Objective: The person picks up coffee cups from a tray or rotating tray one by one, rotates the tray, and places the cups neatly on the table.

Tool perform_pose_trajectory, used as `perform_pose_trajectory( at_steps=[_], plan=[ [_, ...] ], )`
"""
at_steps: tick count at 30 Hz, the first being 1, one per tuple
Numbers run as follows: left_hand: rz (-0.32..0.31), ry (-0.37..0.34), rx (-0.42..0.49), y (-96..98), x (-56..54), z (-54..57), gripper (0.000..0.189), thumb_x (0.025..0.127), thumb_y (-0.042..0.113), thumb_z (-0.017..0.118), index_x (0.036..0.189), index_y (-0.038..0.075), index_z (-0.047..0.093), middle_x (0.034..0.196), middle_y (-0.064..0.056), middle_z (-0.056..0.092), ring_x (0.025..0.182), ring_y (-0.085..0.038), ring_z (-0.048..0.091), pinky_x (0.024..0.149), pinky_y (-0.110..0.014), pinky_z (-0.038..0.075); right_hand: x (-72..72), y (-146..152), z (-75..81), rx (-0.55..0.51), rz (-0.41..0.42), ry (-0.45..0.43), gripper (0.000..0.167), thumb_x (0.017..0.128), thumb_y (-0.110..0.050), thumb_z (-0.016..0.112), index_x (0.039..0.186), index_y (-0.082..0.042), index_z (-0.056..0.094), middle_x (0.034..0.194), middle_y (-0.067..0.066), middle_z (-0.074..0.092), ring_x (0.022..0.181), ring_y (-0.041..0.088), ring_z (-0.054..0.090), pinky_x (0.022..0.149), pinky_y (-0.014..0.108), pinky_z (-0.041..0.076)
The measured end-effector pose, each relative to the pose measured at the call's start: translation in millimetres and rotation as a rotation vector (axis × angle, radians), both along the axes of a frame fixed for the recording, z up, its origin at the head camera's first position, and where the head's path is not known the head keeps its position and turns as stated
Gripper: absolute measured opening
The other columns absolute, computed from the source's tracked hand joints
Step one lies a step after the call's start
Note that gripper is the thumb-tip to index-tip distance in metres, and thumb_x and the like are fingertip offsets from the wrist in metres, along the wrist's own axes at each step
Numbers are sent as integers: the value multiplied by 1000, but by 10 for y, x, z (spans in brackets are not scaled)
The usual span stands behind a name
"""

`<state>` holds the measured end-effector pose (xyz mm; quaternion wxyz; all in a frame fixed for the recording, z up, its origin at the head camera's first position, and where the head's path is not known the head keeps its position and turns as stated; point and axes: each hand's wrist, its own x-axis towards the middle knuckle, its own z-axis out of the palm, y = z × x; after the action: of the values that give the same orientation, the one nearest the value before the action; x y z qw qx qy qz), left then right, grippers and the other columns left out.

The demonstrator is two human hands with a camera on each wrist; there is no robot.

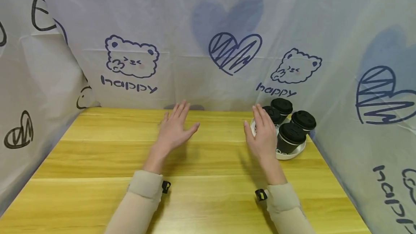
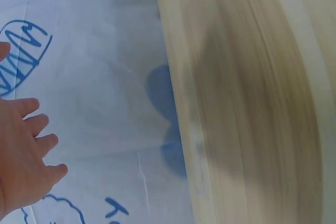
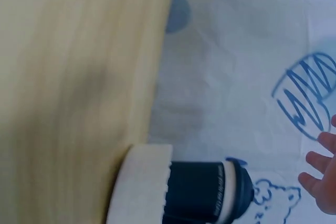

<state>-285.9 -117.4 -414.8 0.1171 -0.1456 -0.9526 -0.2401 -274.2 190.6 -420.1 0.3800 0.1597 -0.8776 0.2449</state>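
Observation:
My left hand (image 1: 173, 129) hovers over the middle of the wooden table with fingers straight and thumb spread, holding nothing. To the right, my right hand (image 1: 261, 136) is also raised with straight fingers, its edge overlapping a white round tray (image 1: 287, 156) in the head view. Several black paper cups with black lids stand upright in that tray, among them a front cup (image 1: 290, 138), a right one (image 1: 303, 120) and a back one (image 1: 281, 107). In the right wrist view one cup (image 3: 197, 190) rises above the tray wall (image 3: 144, 182), with the right fingers (image 3: 317, 161) apart from it.
The wooden table (image 1: 208, 198) reaches back to a white cloth (image 1: 182, 71) printed with hearts, bears and lettering. More of this cloth hangs along the left and right sides. A small black device (image 1: 261, 194) sits at each wrist by the sleeve cuffs.

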Motion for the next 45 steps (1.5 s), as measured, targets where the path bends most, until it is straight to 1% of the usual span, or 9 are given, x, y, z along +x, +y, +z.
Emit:
perform_pose_trajectory(
  at_steps=[3, 8, 14, 17, 21, 27, 33, 37, 45],
  plan=[
    [-19, 31, 41, 110, -29, -15, 83, 102, 58, 47, 167, 12, 23, 174, -7, 15, 159, -33, 16, 126, -62, 11, 12, 78, 47, -74, -8, 114, 55, 104, -33, 54, 149, -2, 54, 156, 15, 51, 141, 39, 48, 117, 57, 37],
    [-53, 64, 110, 316, -81, -36, 79, 103, 56, 47, 166, 12, 26, 173, -6, 19, 158, -28, 21, 128, -56, 10, 18, 220, 88, -196, -46, 226, 51, 105, -32, 52, 147, -2, 57, 152, 16, 55, 140, 35, 50, 120, 53, 35],
    [-86, 84, 190, 570, -146, -64, 76, 103, 50, 49, 165, 12, 28, 172, -7, 24, 156, -27, 26, 128, -54, 14, 21, 384, 102, -307, -97, 277, 50, 104, -30, 55, 144, -1, 59, 150, 15, 57, 138, 38, 52, 119, 52, 36],
    [-105, 77, 235, 698, -183, -78, 74, 104, 48, 50, 164, 10, 30, 170, -8, 28, 154, -30, 30, 126, -56, 21, 3, 490, 109, -342, -131, 278, 49, 103, -28, 57, 144, -2, 59, 150, 15, 58, 138, 38, 51, 120, 51, 36],
    [-116, 40, 281, 870, -224, -108, 73, 103, 46, 52, 162, 9, 33, 167, -12, 34, 150, -35, 37, 122, -56, 32, -16, 655, 100, -388, -195, 253, 50, 103, -28, 56, 147, -4, 57, 151, 14, 57, 141, 36, 49, 121, 49, 35],
    [-107, -64, 358, 1136, -296, -187, 72, 102, 46, 54, 161, 10, 36, 165, -12, 38, 151, -32, 36, 123, -51, 32, -16, 892, 63, -449, -237, 192, 52, 104, -29, 55, 150, -4, 55, 153, 14, 54, 144, 32, 46, 122, 45, 34],
    [-99, -162, 507, 1418, -342, -263, 65, 101, 36, 56, 157, 8, 41, 155, -12, 47, 138, -32, 49, 110, -48, 46, 4, 1071, 4, -597, -302, 93, 50, 109, -32, 46, 151, -7, 54, 155, 11, 53, 144, 25, 46, 122, 35, 33],
    [-85, -230, 584, 1582, -351, -291, 60, 102, 29, 57, 154, 4, 44, 148, -14, 50, 130, -33, 54, 105, -45, 51, 0, 1152, -37, -712, -322, 37, 51, 112, -34, 37, 152, -6, 52, 154, 10, 53, 144, 21, 45, 120, 27, 32],
    [-45, -284, 506, 1909, -393, -400, 54, 101, 25, 60, 150, 3, 50, 145, -15, 54, 131, -29, 54, 110, -41, 48, 4, 1372, -173, -852, -414, -111, 57, 113, -39, 27, 154, -6, 48, 156, 10, 51, 146, 22, 43, 122, 29, 30]
  ],
)
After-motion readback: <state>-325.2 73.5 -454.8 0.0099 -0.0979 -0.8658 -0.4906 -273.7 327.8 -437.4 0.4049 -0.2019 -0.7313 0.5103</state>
